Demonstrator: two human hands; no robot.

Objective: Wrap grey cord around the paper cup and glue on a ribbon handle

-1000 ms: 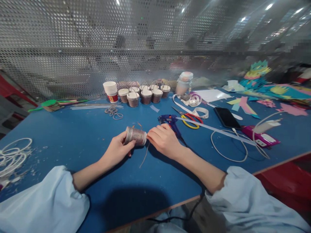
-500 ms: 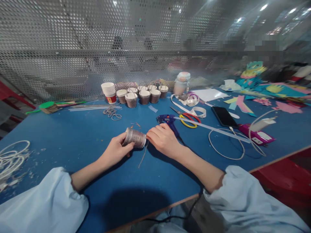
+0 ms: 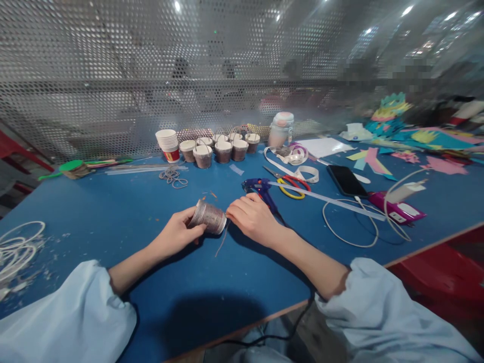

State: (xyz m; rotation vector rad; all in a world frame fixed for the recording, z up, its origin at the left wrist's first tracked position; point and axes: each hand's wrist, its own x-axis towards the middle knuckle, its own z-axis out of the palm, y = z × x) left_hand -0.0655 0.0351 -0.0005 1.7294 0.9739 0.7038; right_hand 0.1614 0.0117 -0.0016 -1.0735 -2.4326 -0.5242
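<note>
- Where the two hands meet, near the middle of the blue worktop (image 3: 113, 212), lies a wrapped cup (image 3: 208, 218): small, on its side, its wall bound round with silvery cord, wider end toward the person's left. Its inside cannot be seen.
- Loose cord end (image 3: 220, 243): trails from the cup's narrow end down onto the worktop.
- Left hand (image 3: 174, 236): fingers closed about the cup's wider end, thumb on top.
- Right hand (image 3: 254, 220): fingers curled and bunched, tips against the cup's narrow end; whether they pinch the cord cannot be told.
- Glue gun (image 3: 260, 187): blue, just beyond the right hand.
- Scissors (image 3: 293, 185): red and yellow handles, beside the glue gun.
- Cluster of small cups (image 3: 221, 147): six or so, upright at the far edge, dark wrapped walls, pale at the mouth; contents cannot be told.
- Stack of paper cups (image 3: 167, 143): white, nested, red band at the base, left of the cluster.
- Jar (image 3: 280, 130): pale, lidded, right of the cluster; contents unclear.
- White tape (image 3: 298, 162): loose loops near the jar.
- Phone (image 3: 346, 180): dark, flat, with a white cable (image 3: 350, 227) looping near it.
- Paper cut-outs (image 3: 378, 161): coloured, at far right.
- White cord coils (image 3: 18, 244): at the left edge.
</note>
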